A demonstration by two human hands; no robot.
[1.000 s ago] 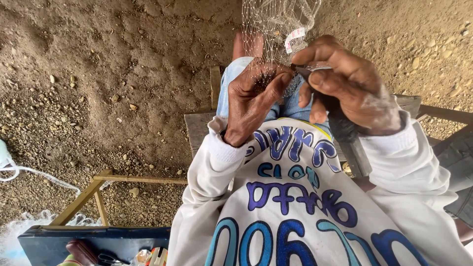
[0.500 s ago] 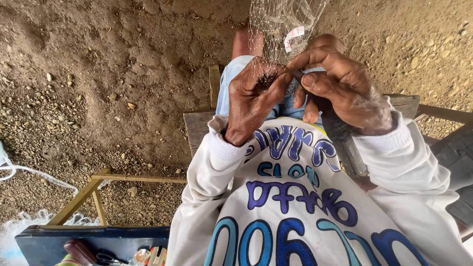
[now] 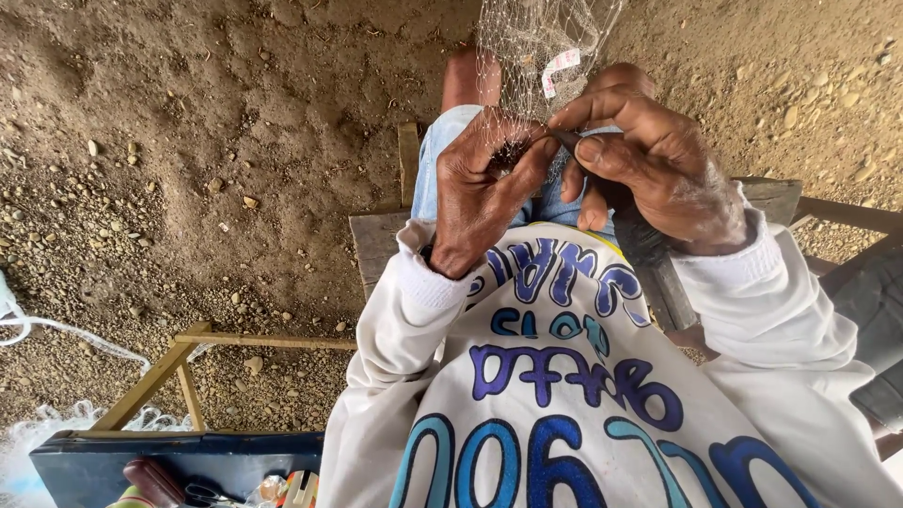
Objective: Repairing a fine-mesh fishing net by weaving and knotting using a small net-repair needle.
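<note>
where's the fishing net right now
In the head view the fishing net hangs top centre, pinched between the left hand and right hand.

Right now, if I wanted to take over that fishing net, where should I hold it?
Probably just above the spot the left hand pinches, coming in from the front, opposite the person. The net hangs down as a loose, gathered strand of fine mesh, so a thumb-and-finger pinch would likely hold it. The right hand works a dark tool there, so stay clear.
</note>
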